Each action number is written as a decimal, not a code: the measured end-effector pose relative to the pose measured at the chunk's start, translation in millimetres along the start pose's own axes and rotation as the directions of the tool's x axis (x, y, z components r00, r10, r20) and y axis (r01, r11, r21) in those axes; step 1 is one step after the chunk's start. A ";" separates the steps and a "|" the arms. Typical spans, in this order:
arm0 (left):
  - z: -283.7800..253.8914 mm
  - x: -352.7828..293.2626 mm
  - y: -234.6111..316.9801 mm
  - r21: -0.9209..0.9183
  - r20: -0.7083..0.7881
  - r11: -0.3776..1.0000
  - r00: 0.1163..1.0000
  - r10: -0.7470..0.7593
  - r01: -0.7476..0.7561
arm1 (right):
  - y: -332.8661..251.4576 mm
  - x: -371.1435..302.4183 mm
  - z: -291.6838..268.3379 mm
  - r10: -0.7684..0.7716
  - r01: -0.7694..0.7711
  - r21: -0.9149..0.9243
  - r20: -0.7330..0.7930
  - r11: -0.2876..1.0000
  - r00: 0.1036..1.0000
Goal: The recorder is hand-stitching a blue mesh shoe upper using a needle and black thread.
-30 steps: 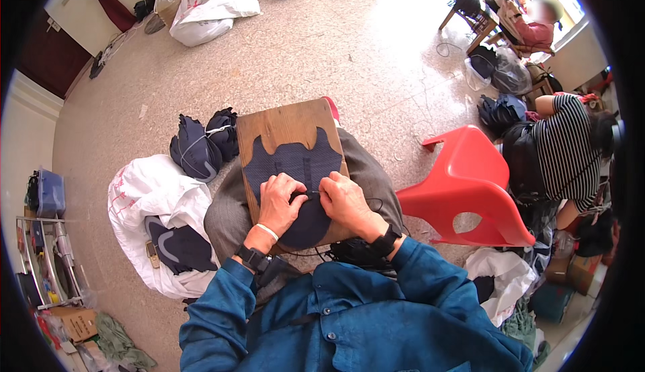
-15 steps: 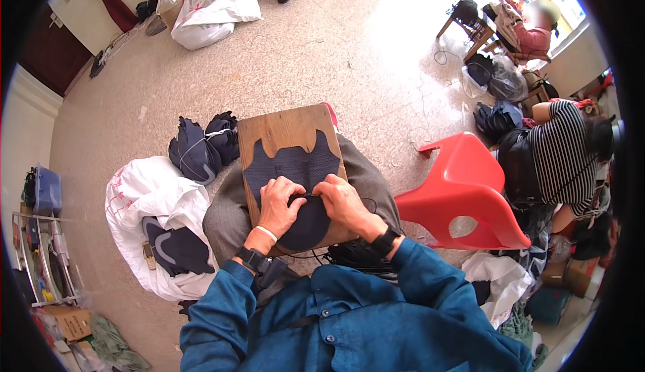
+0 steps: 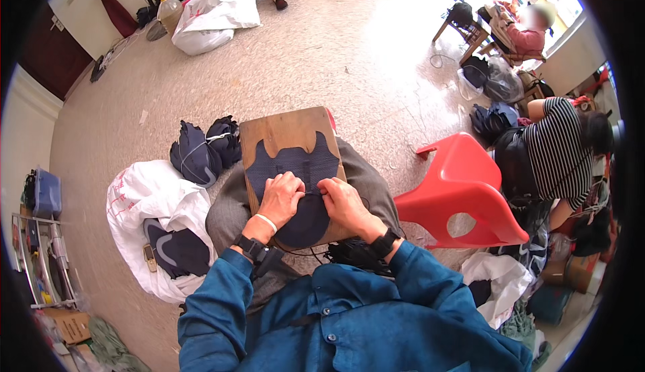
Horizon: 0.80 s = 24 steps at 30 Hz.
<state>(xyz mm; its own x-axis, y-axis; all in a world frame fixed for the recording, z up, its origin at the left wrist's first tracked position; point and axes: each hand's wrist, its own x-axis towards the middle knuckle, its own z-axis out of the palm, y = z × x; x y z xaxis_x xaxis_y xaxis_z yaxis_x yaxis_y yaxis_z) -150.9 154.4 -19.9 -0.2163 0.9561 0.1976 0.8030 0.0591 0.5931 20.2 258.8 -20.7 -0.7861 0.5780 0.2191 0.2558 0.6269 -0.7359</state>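
On my lap, a wooden board (image 3: pixel 282 123) bears a dark navy knit fabric piece shaped like a shoe upper (image 3: pixel 295 160), its two pointed ends facing away from me. My left hand (image 3: pixel 281 197) pinches it near its middle, fingers curled down. Opposite, my right hand (image 3: pixel 341 200) grips the same piece by its right side, thumb and fingers pressed together. A small gap separates the hands, and a rounded dark part (image 3: pixel 306 221) of fabric lies nearer me, between my wrists. Whether thread or anything thin sits in my fingertips is too small to tell.
To the left are tied bundles of dark pieces (image 3: pixel 195 150) and a white sack (image 3: pixel 124 197) with more pieces and a phone (image 3: pixel 149 258). A red plastic stool (image 3: pixel 463 177) stands close on the right, beside a person in a striped top (image 3: pixel 561 150). Others sit farther off.
My hands have drawn slightly apart over the fabric. The left has shifted a little up the piece, and more of the fabric between them shows. The view has moved slightly.
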 end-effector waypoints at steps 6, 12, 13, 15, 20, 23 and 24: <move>-6.7 1.3 -0.8 0.008 0.073 0.999 0.996 0.051 -0.051 | -2.9 5.0 4.0 0.060 -0.058 -0.038 0.037 0.998 0.998; -3.8 -1.1 -0.7 0.000 0.025 0.995 0.995 0.100 -0.100 | -8.9 7.3 12.6 0.080 -0.081 0.013 0.033 0.997 0.996; -2.9 -0.5 -0.7 0.014 0.028 0.994 0.994 0.104 -0.105 | -8.8 7.5 12.2 0.080 -0.080 0.012 0.031 0.997 0.996; -1.1 -1.1 1.0 0.135 0.015 0.971 0.980 0.198 -0.199 | -7.9 7.2 10.0 0.147 -0.146 0.121 0.005 0.982 0.989; 1.1 -5.2 10.2 0.487 0.072 0.806 0.935 0.347 -0.337 | -2.1 7.7 3.3 0.146 -0.151 0.182 0.042 0.972 0.988; 1.0 -7.1 14.0 0.517 0.074 0.792 0.939 0.336 -0.324 | 1.4 10.6 2.5 0.138 -0.146 0.179 0.058 0.973 0.989; 0.6 -7.6 14.2 0.513 0.075 0.803 0.948 0.311 -0.304 | 2.1 11.2 2.3 0.163 -0.176 0.166 0.091 0.970 0.982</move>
<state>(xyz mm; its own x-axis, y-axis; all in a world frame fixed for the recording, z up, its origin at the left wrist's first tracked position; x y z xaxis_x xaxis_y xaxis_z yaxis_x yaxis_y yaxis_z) -137.5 148.2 -13.4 0.0863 0.9460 0.3126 0.9953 -0.0959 0.0154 10.5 265.4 -21.3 -0.7818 0.6224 0.0372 0.2932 0.4196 -0.8591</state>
